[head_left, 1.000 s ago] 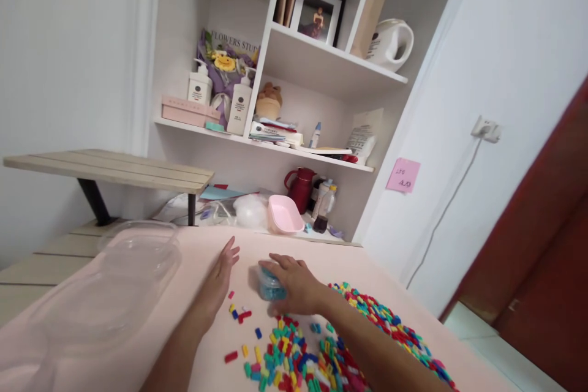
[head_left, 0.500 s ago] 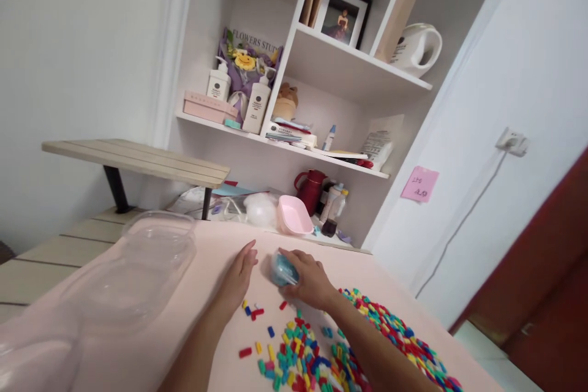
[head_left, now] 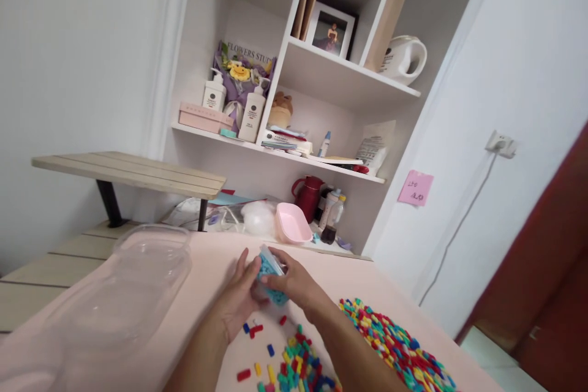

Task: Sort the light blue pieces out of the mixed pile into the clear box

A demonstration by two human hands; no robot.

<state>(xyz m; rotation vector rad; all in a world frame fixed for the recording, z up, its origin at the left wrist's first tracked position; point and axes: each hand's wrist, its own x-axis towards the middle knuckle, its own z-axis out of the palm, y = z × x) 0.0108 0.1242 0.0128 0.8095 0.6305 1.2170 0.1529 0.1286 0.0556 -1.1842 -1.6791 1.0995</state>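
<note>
A small clear plastic box (head_left: 267, 267) filled with tiny blue pieces is tilted up on its side above the pink tabletop, its lid side facing up and right. My right hand (head_left: 297, 283) grips it from the right, thumb across the front and fingers over the top edge. On the other side my left hand (head_left: 239, 299) holds it, thumb against the wall and some fingers hidden behind or beneath. Below the hands lie loose colourful plastic bricks (head_left: 294, 362), with a few red and blue ones near my left wrist.
A larger heap of mixed bricks (head_left: 399, 343) spreads along the right side, beyond my right forearm. Clear plastic containers (head_left: 122, 306) stand in a row at the left. At the back are a pink plastic basin (head_left: 294, 224), a red jug (head_left: 309, 197) and a shelf unit (head_left: 340, 70).
My right hand has lifted the box off the table and tipped it up. My left hand has moved in from beside it and now holds its left side too.
</note>
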